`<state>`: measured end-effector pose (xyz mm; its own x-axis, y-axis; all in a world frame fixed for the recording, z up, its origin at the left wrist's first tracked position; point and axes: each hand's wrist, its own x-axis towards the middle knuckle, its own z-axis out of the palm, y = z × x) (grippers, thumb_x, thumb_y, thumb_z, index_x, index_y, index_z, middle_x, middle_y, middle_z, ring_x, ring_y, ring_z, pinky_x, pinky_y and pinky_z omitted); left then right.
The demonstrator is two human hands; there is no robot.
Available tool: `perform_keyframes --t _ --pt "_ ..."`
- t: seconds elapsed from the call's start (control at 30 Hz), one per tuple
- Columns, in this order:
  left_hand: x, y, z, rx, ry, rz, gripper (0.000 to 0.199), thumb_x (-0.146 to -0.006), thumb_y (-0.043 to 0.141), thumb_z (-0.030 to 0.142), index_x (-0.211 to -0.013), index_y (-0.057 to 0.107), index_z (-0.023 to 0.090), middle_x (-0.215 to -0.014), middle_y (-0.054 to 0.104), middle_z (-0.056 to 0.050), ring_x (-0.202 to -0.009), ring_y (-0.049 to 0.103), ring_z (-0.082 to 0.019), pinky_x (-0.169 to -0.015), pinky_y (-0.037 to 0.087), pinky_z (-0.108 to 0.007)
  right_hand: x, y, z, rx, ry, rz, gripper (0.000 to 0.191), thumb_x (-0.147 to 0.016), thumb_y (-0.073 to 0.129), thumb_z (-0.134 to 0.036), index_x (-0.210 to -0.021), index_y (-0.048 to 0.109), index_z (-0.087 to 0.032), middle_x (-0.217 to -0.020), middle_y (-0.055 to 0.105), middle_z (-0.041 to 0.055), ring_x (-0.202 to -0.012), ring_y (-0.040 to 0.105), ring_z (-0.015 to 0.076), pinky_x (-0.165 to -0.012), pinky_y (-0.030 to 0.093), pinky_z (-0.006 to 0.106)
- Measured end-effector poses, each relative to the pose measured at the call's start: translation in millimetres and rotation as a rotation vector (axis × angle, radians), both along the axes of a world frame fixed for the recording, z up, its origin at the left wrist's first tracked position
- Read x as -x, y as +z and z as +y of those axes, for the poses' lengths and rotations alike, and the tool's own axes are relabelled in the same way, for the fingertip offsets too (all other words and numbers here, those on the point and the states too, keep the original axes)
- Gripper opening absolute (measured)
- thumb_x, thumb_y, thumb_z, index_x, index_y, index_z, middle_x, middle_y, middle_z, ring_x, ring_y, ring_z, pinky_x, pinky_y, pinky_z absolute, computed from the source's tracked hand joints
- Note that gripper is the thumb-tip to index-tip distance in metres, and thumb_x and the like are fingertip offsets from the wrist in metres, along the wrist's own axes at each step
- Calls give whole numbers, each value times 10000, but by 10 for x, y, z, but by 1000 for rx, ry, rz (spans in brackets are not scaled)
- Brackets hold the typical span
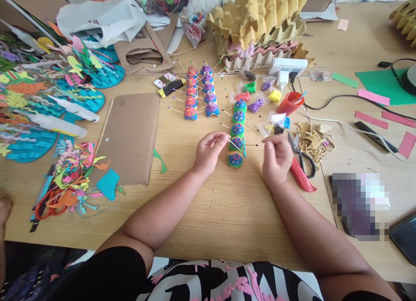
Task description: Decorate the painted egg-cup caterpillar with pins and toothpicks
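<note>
Between my hands runs a column of green and blue painted egg-carton bumps (234, 159) with small faces. My left hand (210, 151), left of the column, pinches a thin stick (234, 144) that slants over the second-nearest bump. To the right of the column my right hand (277, 158) is closed, its thumb and forefinger together; whether it holds anything is too small to tell. A dark-tipped stick (251, 145) points from the column toward it. Farther back stand a red and blue column (190, 112) and a purple column (212, 109), both with ball-tipped sticks at their sides.
Black scissors (303, 155), a red cutter (301, 175) and shavings (312, 142) lie right of my right hand. An orange cup (290, 103) and power strip (287, 66) stand behind. Cardboard (128, 138) and paper scraps (74, 171) lie left; egg trays (256, 27) are stacked at the back.
</note>
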<state>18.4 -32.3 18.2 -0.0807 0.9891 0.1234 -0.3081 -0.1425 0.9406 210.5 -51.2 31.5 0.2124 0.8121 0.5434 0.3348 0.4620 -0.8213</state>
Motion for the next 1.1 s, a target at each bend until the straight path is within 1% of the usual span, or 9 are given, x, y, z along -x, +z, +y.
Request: perform_keyframes --t 0.1,0.17,0.23,0.33,0.5,0.6,0.7,0.9,1.1 --pt "-1 4 -13 -3 -3 20 327 -825 855 553 -866 809 231 -864 788 -10 -835 699 -119 -830 557 -245 42 20 -81 -225 96 -416 195 -931 744 -418 -996 718 -237 -794 616 21 -708 581 171 -631 472 333" --pt "-2 14 -20 -14 -7 33 328 -830 849 558 -859 809 234 -865 788 -9 -838 697 -121 -827 555 -245 78 24 -99 -267 97 -559 217 -923 769 -411 -1047 738 -236 -822 645 33 -715 607 176 -623 489 334" --pt "-3 28 -24 -33 -22 45 324 -841 840 558 -836 806 236 -849 782 -6 -831 693 -121 -818 553 -245 103 20 -97 -273 57 -618 139 -952 737 -344 -1036 745 -234 -822 654 35 -703 615 170 -616 491 328" --pt "0 45 -29 -58 -52 67 326 -867 815 562 -828 813 239 -842 779 -13 -844 704 -135 -829 557 -264 113 10 -84 -251 31 -599 54 -972 690 -247 -986 739 -230 -792 645 28 -691 611 165 -616 493 321" --pt "17 48 -46 -103 -60 84 314 -958 722 538 -933 850 252 -956 805 -44 -922 728 -152 -914 551 -296 108 11 -78 -191 56 -506 65 -965 671 -222 -941 730 -229 -785 649 31 -716 616 175 -643 496 330" --pt "23 50 -62 -113 -56 133 272 -925 775 505 -1021 844 261 -999 801 -41 -895 713 -133 -869 551 -268 110 16 -73 -175 70 -460 67 -956 672 -236 -923 730 -237 -779 649 32 -710 611 178 -636 485 338" --pt "19 55 -71 -121 -34 163 317 -874 831 495 -1082 826 256 -961 784 -31 -839 685 -117 -800 546 -240 111 22 -68 -153 88 -436 68 -944 677 -258 -905 732 -250 -765 649 31 -695 601 183 -627 481 350" --pt "28 66 -55 -173 -11 267 248 -920 786 466 -1009 827 238 -962 788 -42 -862 686 -132 -826 540 -254 98 21 -73 -107 112 -420 79 -941 663 -274 -906 730 -251 -768 653 35 -696 590 185 -633 484 359" --pt "44 70 -46 -189 -11 323 229 -944 757 457 -976 832 243 -931 783 -37 -844 672 -137 -806 524 -259 77 3 -66 -81 84 -370 92 -960 656 -273 -906 722 -240 -768 633 25 -686 570 170 -631 481 342"
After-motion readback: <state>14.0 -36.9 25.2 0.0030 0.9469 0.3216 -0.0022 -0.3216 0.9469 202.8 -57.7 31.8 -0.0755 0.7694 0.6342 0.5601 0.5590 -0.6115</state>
